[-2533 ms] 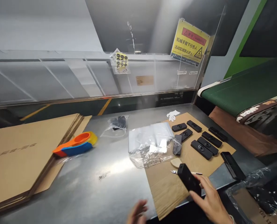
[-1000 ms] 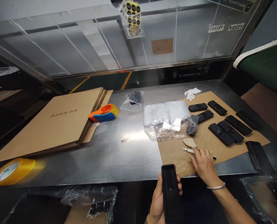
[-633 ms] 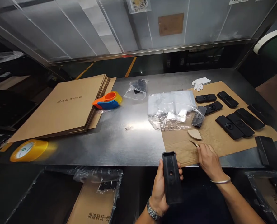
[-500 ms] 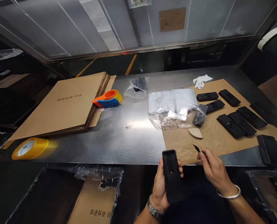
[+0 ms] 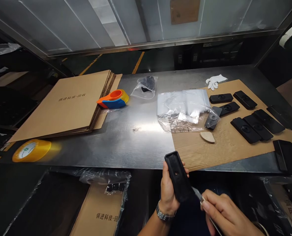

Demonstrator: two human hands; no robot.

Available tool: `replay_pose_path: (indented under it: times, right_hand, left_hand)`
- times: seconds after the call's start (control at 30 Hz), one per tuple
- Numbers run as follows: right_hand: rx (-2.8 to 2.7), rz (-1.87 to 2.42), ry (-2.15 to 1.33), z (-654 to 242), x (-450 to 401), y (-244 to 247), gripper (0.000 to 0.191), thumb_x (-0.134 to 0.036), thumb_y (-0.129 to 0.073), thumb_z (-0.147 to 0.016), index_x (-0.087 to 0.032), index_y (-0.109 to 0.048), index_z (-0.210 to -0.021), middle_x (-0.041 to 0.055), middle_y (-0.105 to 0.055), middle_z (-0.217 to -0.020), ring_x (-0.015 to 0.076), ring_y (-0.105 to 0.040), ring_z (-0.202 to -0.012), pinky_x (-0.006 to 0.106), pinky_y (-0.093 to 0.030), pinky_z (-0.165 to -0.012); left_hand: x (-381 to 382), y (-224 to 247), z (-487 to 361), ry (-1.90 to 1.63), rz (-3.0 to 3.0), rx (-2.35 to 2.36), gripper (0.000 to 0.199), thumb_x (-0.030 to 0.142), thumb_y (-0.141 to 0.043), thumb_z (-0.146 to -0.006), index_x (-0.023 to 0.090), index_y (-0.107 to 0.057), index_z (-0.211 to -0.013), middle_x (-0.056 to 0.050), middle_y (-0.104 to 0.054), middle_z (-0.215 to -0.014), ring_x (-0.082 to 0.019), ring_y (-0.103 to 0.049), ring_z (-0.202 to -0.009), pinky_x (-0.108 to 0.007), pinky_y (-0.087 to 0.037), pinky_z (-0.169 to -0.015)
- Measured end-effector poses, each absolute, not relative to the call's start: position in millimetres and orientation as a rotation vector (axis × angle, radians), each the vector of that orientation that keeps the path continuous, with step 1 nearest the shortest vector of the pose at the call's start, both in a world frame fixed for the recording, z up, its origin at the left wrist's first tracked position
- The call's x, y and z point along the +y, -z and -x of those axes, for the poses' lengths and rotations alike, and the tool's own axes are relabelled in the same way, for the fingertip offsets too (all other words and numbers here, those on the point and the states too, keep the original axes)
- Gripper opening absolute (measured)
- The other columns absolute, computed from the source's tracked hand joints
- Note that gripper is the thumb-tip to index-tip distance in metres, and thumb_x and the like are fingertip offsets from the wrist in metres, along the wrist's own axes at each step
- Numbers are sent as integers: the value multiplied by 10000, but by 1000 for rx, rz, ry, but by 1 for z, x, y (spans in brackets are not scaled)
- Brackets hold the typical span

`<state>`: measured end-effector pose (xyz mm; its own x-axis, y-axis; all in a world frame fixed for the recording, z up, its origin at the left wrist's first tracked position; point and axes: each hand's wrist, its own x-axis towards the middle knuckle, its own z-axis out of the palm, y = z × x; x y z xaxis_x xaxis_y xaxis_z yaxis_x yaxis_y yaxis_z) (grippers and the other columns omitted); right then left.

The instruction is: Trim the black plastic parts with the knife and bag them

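My left hand [image 5: 169, 188] is closed around a black plastic housing [image 5: 177, 177], a long hollow piece with a small hole in its floor, tilted with its open side up. In my right hand [image 5: 222, 209] is a slim craft knife [image 5: 197, 194], pinched between thumb and fingers. The blade tip is at the lower right edge of the housing; whether it touches cannot be made out. Beyond my hands, several similar black housings [image 5: 245, 130] lie on a flat cardboard sheet [image 5: 222, 152]. A tan wedge-shaped piece [image 5: 207, 137] rests on the same sheet.
Clear plastic bags [image 5: 182, 105] lie mid-table, with a white glove [image 5: 216, 81] behind. Stacked cardboard [image 5: 72, 101], an orange-blue tape dispenser [image 5: 114, 99] and a yellow tape roll [image 5: 31, 150] occupy the left. Below the table edge stands a plastic-lined box [image 5: 99, 209].
My right hand has come down and left, bringing the knife from above the cardboard to the housing's lower edge. My left hand has tilted the housing, its top leaning left.
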<state>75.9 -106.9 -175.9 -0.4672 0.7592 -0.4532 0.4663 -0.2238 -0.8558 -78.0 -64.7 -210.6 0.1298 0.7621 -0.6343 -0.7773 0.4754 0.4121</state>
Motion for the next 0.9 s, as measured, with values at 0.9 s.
replay_pose_path:
  times: [0.9]
  right_hand:
    - [-1867,1557,-1915,-61,-105,176,364,-428,-271,-906,-208,-483,-708,-61,-450,-414,99,-439,-432,211,-313,-468]
  left_hand:
    - [-67,209,76,-1417,-137,1023,508,580,-450,-777,127,-639,-906,-62,-638,-725,-139,-586,-612,-240,-472,-589]
